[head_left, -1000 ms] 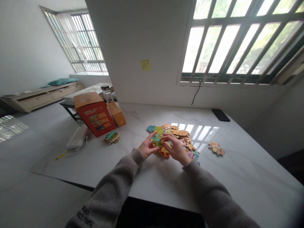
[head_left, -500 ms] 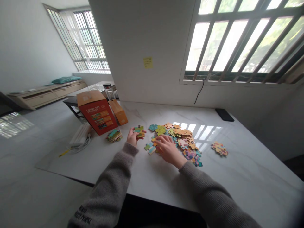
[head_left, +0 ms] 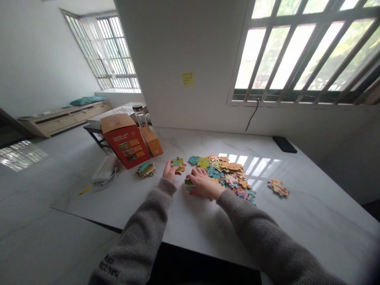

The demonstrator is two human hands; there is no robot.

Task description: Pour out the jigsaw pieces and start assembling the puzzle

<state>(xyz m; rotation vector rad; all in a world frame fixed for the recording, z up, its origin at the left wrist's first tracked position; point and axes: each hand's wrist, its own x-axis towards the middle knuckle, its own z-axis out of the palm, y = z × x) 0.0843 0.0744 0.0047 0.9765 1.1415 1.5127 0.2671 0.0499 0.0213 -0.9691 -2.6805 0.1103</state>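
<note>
My left hand [head_left: 170, 172] is closed on green and yellow puzzle pieces [head_left: 178, 164], held just over the table; how many are stacked there I cannot tell. Beside it, my right hand [head_left: 203, 184] is lowered to the tabletop, its thumb and fingers around a green and blue puzzle piece [head_left: 188, 187]. Behind and to the right of that hand spreads a heap of loose puzzle pieces [head_left: 234, 168] in orange, teal, green and purple. My right hand hides the near left part of the heap.
A small pile of pieces [head_left: 146, 169] lies left of my left hand, before a red puzzle box [head_left: 127, 148] and an orange carton [head_left: 152, 141]. A white power strip [head_left: 103, 170] sits farther left. Rightward are another small pile [head_left: 278, 187] and a black phone [head_left: 285, 144].
My right hand has moved slightly left and down, and its fingers have closed round a puzzle piece at the heap's left edge. My left hand still holds its pieces. The view has shifted a little.
</note>
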